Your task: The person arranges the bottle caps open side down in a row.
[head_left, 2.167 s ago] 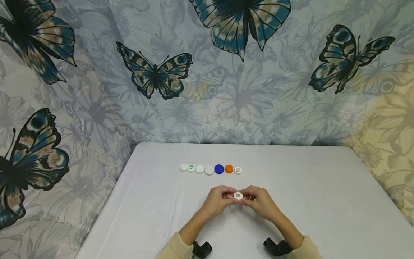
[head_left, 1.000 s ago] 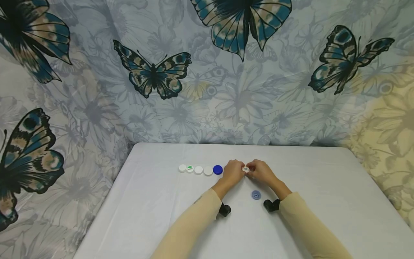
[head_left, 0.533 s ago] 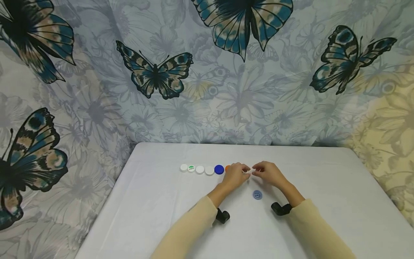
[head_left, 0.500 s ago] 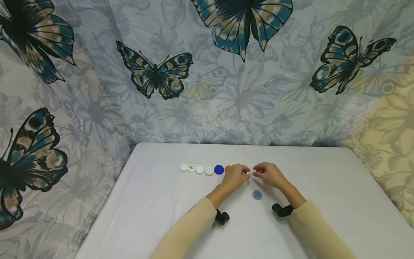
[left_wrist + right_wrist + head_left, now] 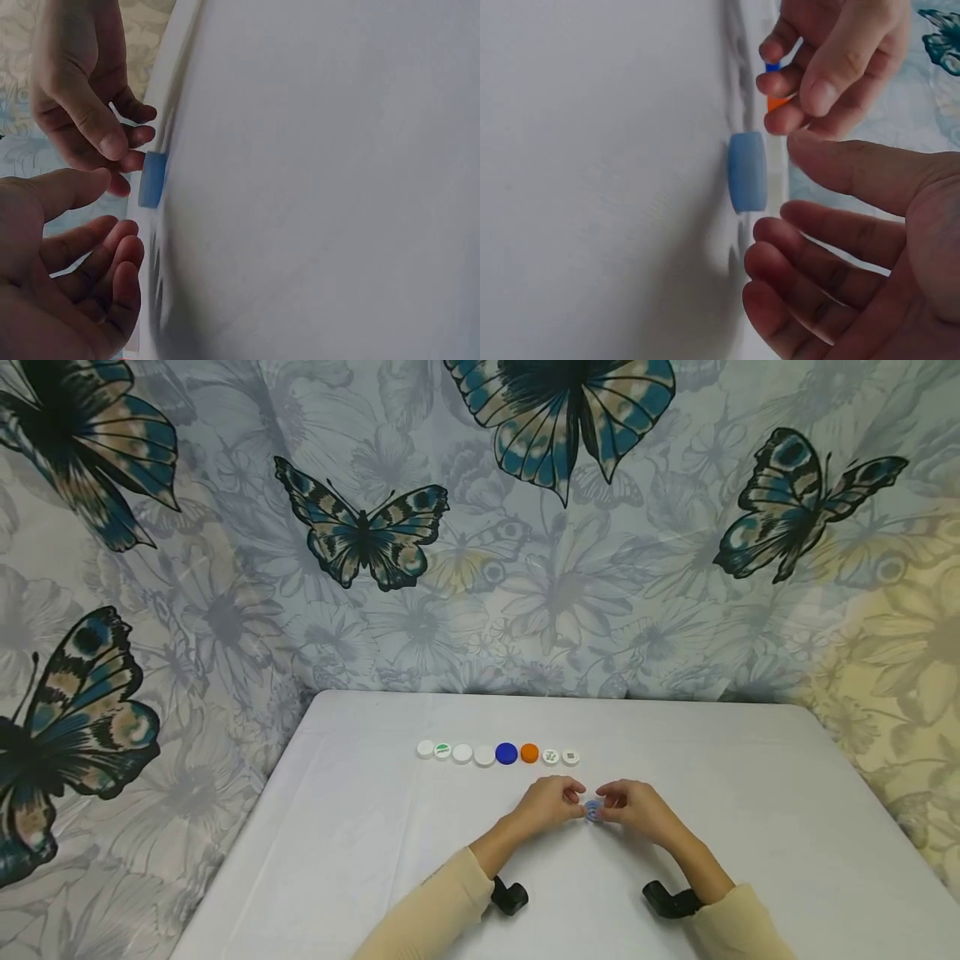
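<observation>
A light blue bottle cap [image 5: 592,811] with rings on its top lies on the white table, between my two hands. Seen from the left wrist, the blue cap [image 5: 153,180] is flat-sided and has fingertips close around it. My left hand [image 5: 546,803] is at its left, fingers loosely bent and thumb apart from them. From the right side my right hand [image 5: 637,810] reaches in, thumb tip overlapping the cap's edge in the head view. The right wrist view shows a gap between the fingers [image 5: 772,232] and the cap; neither hand grips it.
Beyond the hands runs a row of caps: several white ones, one with a green mark [image 5: 442,751], a dark blue cap [image 5: 506,753], an orange cap [image 5: 529,752] and, at the right end, a white cap with a small square [image 5: 571,757]. Butterfly-patterned cloth [image 5: 480,610] hangs behind the table.
Both hands carried the white square-marked cap to the right end of the row and let it go. Since then they have drawn back toward the person, to the light blue cap.
</observation>
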### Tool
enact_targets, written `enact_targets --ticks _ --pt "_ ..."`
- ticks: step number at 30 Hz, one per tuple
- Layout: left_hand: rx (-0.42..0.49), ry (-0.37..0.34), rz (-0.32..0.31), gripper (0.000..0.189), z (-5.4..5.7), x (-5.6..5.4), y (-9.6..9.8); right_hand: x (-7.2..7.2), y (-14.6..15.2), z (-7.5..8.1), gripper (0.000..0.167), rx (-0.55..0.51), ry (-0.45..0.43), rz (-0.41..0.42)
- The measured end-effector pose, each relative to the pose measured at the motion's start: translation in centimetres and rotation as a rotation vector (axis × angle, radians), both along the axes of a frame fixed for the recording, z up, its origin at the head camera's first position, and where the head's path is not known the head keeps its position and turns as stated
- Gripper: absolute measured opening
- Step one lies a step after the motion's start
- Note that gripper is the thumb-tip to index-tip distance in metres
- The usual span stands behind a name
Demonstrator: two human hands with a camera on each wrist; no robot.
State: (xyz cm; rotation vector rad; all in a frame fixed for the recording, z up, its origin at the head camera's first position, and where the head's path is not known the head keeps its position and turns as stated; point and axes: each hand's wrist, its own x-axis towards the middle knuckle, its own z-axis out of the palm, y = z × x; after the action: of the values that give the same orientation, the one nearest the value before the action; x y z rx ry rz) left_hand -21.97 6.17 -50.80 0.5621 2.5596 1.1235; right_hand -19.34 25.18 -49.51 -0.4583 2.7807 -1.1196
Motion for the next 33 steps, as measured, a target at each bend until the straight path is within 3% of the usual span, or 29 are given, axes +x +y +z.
enact_targets --ticks 6,13,18,25,33 --pt "-0.058 0.059 0.003 0.031 -0.5 0.7 0.8 0.8 -1.1 -0.4 0.04 0.074 -0.044 -0.084" --pt "-0.109 0.091 0.024 0.027 -1.0 0.8 1.2 1.0 -1.8 -0.8 0.032 0.111 0.003 -0.129" --pt "-0.091 0.066 0.028 0.025 -1.0 0.9 1.1 1.2 -1.9 -0.6 0.026 0.105 0.022 -0.134" --pt "-0.048 0.11 0.012 0.023 -0.5 1.4 0.2 1.5 -2.2 -0.7 0.027 0.071 0.012 -0.119" --pt "0.026 0.093 0.033 0.024 -0.3 1.4 -1.2 1.3 -2.4 -0.1 0.026 0.012 0.05 -0.059"
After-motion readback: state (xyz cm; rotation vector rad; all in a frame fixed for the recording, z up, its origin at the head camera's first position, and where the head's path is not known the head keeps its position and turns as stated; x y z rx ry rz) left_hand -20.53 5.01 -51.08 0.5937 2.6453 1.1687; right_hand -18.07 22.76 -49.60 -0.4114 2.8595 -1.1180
